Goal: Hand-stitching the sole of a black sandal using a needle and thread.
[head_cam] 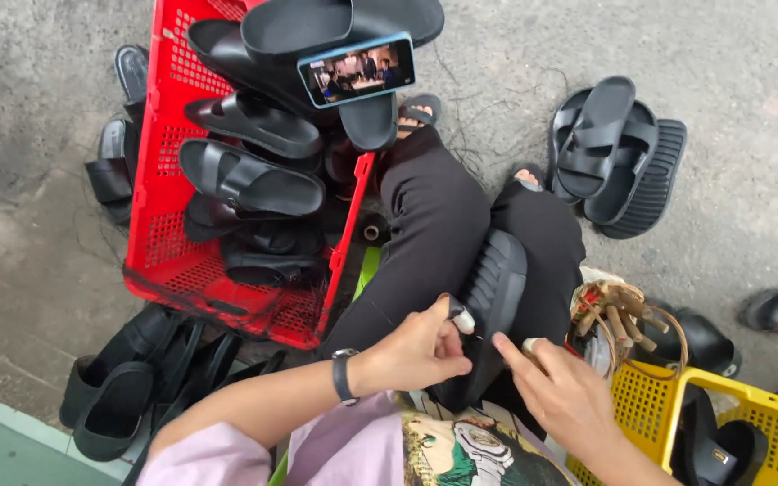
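Head view looks down on a seated person with a black sandal (490, 301) lying sole-up across the lap at lower centre of the frame. The left hand (420, 346) is closed on a small pale-tipped tool (463, 317), pinched between thumb and fingers, its tip pressed to the sandal's ribbed edge. The right hand (562, 389) is closed lightly around the sandal's lower end, forefinger stretched toward the same spot.

The sandal rests on the knees rather than on anything firm, held only at one end, so it looks likely to twist or slide off toward the ground if the tool pushes hard. With the right forefinger so near the tool tip, a slip could nick it.

A red crate (166, 216) heaped with black sandals fills the upper left, and a phone (357, 70) with a lit screen sits on top of the heap. More sandals (607, 153) lie at upper right; a yellow crate (646, 400) is at lower right.
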